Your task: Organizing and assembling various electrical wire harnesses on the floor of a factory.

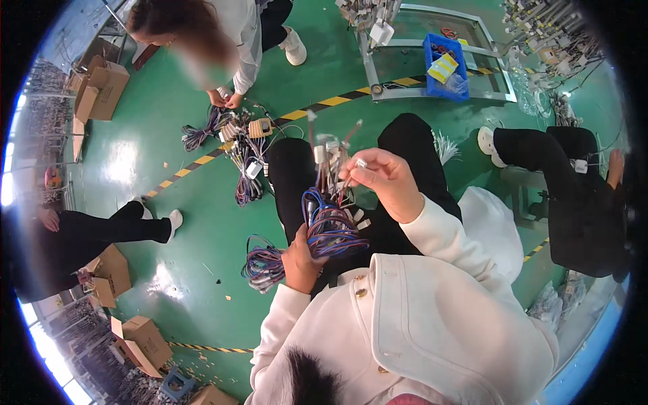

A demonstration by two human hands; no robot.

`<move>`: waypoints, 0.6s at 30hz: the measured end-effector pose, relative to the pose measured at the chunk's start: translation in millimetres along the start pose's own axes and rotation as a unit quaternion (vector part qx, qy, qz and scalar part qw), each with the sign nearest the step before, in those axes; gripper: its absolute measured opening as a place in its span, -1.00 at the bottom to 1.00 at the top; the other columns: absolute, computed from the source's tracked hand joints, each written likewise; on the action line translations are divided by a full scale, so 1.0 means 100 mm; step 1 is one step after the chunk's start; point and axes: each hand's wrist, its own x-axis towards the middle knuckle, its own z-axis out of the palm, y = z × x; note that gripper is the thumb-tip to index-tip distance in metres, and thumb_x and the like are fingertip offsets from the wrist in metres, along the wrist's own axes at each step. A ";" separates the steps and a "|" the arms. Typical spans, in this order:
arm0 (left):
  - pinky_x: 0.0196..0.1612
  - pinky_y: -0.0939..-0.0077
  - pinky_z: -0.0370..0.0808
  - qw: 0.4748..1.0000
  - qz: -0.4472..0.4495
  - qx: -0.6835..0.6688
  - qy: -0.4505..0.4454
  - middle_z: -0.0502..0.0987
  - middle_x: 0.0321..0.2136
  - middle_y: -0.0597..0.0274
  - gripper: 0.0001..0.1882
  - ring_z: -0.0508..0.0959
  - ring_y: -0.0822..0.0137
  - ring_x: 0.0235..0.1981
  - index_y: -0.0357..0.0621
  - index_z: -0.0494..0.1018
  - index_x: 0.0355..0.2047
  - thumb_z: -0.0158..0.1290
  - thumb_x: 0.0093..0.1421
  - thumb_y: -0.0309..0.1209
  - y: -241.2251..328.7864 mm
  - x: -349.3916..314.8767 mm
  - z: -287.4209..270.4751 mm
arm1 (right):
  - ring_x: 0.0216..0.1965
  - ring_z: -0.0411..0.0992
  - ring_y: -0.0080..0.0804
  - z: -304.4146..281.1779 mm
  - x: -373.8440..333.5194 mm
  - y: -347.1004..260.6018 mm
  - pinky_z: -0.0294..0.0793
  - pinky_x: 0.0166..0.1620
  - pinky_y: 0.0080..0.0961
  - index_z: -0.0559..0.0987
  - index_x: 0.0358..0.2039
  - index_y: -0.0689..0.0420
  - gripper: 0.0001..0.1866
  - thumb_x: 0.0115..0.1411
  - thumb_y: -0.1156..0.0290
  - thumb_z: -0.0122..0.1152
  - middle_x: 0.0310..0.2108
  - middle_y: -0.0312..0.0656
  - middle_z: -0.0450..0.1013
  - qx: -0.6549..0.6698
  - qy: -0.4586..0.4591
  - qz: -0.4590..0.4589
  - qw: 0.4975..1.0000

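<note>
A thick bundle of blue and dark red wires, a wire harness, lies across my lap. My left hand is wrapped round its lower left side, and coiled ends stick out past that hand. White connectors and a clear plastic piece stand up at the bundle's upper end. Over the right of that end, my right hand pinches a wire with a small white connector at its fingertips. The other fingers of that hand are curled.
Ahead to the left, a person bends over more wire bundles on the green floor. A blue bin stands on a metal frame. Seated people are on both sides. Cardboard boxes line the left. A white bag lies beside my right leg.
</note>
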 end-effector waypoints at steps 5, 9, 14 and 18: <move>-0.29 0.25 0.47 0.998 -0.032 0.020 0.048 0.51 -0.34 -0.08 -0.09 0.53 -0.04 -0.33 -0.33 0.19 0.03 0.35 -0.38 -0.42 0.00 -0.07 0.08 | -0.28 0.41 -0.44 -0.05 0.03 0.07 0.40 -0.16 -0.54 0.46 -0.25 0.13 -0.87 0.18 0.44 0.12 -0.33 -0.14 0.47 0.054 -0.085 -0.009 0.995; -0.29 0.26 0.47 0.996 -0.033 0.007 0.077 0.51 -0.35 -0.07 -0.11 0.54 -0.03 -0.33 -0.35 0.20 0.02 0.36 -0.39 -0.41 -0.04 -0.08 0.12 | -0.29 0.41 -0.43 -0.05 0.02 0.12 0.40 -0.18 -0.51 0.45 -0.27 0.12 -0.87 0.17 0.43 0.13 -0.36 -0.15 0.45 0.109 -0.098 0.012 0.989; -0.28 0.27 0.47 0.994 -0.040 0.000 0.097 0.51 -0.34 -0.07 -0.12 0.54 -0.03 -0.33 -0.34 0.22 0.01 0.35 -0.39 -0.43 -0.06 -0.13 0.16 | -0.34 0.41 -0.41 -0.11 0.01 0.11 0.42 -0.21 -0.47 0.43 -0.27 0.14 -0.85 0.14 0.45 0.15 -0.39 -0.15 0.43 0.124 -0.088 0.051 0.987; -0.25 0.25 0.45 0.995 -0.065 -0.011 0.080 0.50 -0.30 -0.06 -0.11 0.52 -0.05 -0.30 -0.31 0.21 0.03 0.34 -0.39 -0.44 -0.10 -0.17 0.17 | -0.43 0.36 -0.45 -0.18 0.04 0.06 0.40 -0.28 -0.48 0.35 -0.12 0.17 -0.67 0.08 0.46 0.14 -0.47 -0.19 0.39 0.110 -0.067 0.084 0.988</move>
